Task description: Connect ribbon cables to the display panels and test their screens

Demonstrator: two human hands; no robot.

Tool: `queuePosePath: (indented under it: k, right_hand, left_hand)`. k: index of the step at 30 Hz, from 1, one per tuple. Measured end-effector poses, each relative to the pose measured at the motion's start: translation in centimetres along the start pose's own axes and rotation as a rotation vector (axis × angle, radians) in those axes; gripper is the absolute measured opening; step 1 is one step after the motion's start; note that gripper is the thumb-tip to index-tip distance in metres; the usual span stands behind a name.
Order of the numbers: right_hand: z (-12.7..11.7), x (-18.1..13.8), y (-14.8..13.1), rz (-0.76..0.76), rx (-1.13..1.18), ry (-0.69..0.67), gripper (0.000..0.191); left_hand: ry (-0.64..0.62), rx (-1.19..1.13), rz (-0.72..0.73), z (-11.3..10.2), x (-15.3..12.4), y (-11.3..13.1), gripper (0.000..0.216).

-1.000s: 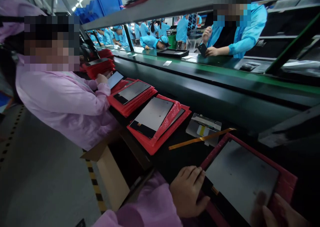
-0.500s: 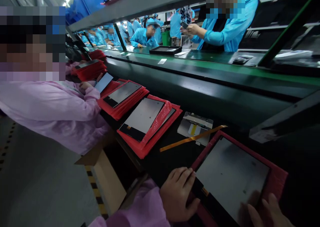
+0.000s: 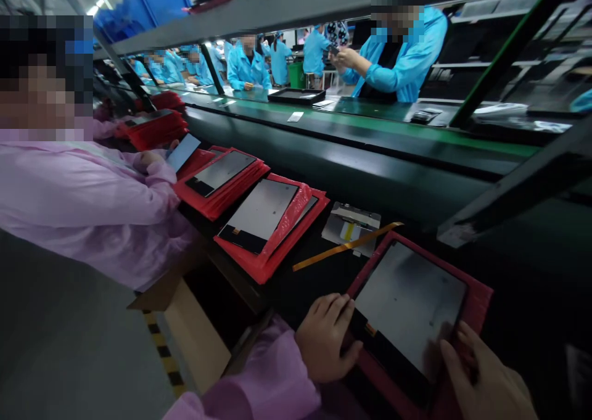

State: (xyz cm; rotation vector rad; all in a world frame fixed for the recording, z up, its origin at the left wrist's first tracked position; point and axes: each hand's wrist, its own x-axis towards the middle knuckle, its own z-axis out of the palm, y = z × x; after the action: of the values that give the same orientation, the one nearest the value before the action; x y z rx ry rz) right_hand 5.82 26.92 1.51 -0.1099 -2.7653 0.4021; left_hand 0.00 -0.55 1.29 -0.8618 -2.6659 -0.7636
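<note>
A grey display panel (image 3: pixel 409 306) lies on a red foam sheet (image 3: pixel 476 300) in front of me on the black bench. My left hand (image 3: pixel 326 337) curls round the panel's near left corner, fingers pressed on its dark edge. My right hand (image 3: pixel 488 383) grips the panel's right near edge, with the thumb on the glass. A small orange flex tab shows at the panel's dark edge beside my left fingers.
An orange strip (image 3: pixel 346 246) and a grey panel back (image 3: pixel 351 222) lie just beyond. Two stacks of red sheets with panels (image 3: pixel 261 222) (image 3: pixel 219 173) sit to the left beside a co-worker in a pink coat (image 3: pixel 87 204). A green conveyor (image 3: pixel 370 130) runs behind; people in blue stand across it. A cardboard box (image 3: pixel 194 327) is below.
The view has swung right, so everything slid left. My right hand has come further into view and closed on the panel's right edge; the left hand stays on its corner.
</note>
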Motion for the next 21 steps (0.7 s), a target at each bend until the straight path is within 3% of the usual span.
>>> queuePosePath:
  k: [5, 8, 13, 17, 21]
  right_hand:
    - [-0.9, 0.2, -4.0, 0.127, -0.043, 0.098, 0.051]
    - [-2.0, -1.0, -6.1, 0.142, 0.026, 0.131, 0.041]
    - [-5.0, -4.7, -8.3, 0.046, 0.222, -0.074, 0.031]
    - [-7.8, -7.4, -7.6, 0.115, 0.269, -0.055, 0.028]
    - [-10.2, -9.8, -4.5, 0.434, 0.143, 0.091, 0.028]
  left_hand:
    - [-0.011, 0.055, 0.077, -0.9, 0.2, 0.0, 0.055]
    - [0.008, 0.065, 0.124, -1.1, 0.2, -0.3, 0.051]
    - [0.006, 0.069, 0.227, -1.0, 0.2, -1.1, 0.050]
    - [0.032, 0.087, 0.298, -1.0, 0.2, -1.6, 0.049]
    - [0.048, 0.081, 0.359, -0.9, 0.3, -2.0, 0.048]
